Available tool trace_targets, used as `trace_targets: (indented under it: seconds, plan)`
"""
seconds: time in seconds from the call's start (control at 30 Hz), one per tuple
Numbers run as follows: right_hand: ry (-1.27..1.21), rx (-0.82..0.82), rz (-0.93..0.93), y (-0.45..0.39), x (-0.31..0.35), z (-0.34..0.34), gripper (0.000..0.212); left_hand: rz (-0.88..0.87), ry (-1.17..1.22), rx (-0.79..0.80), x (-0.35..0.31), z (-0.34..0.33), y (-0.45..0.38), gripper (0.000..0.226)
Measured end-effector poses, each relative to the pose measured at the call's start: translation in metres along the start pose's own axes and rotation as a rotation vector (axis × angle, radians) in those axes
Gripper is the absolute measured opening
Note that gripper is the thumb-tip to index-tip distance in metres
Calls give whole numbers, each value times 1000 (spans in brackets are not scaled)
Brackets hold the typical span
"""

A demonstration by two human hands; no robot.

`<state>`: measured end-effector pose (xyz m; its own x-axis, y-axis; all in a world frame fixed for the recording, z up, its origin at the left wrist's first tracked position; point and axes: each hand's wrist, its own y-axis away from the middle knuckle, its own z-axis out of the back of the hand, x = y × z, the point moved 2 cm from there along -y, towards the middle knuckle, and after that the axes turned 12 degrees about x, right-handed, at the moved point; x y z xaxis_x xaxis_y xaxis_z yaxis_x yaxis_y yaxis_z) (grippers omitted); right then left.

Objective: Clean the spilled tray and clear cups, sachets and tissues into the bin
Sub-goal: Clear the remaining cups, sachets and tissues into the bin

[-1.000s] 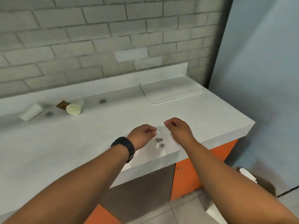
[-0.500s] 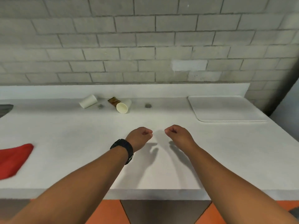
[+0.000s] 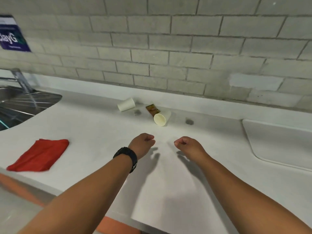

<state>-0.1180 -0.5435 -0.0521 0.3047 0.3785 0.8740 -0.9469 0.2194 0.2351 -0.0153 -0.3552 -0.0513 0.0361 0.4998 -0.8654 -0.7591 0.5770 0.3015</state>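
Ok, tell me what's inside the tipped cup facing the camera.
The tipped cup shows only a pale, bare-looking interior through its open mouth. Its deepest part is not visible.

view: I've swung left, bin gone from frame | sink (image 3: 25, 105) and red cloth (image 3: 39, 155) now showing | tray (image 3: 278, 144) pushed to right edge
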Motion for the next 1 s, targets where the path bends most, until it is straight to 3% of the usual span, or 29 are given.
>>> trace_targets:
  seconds: [0.33,0.5,0.6,0.73,0.87,1.0]
  plan:
    - [43,-106,-44,-86,18,-34,7,-3,-76,-69,31,94,-76,37]
    - [41,-347,-47,-134,33,-44,9,2,-220,-114,38,151,-128,46]
    - [38,-499,-97,-158,39,-40,28,-17,-333,-170,36,176,-157,54]
    - [-20,-581,-232,-186,52,-32,62,-28,-385,-227,35,199,-198,62]
    - [-12,-527,-411,-211,52,-28,89,16,-517,-205,41,213,-237,70]
    - [131,-452,-550,-229,42,-34,90,47,-651,-159,55,221,-272,79]
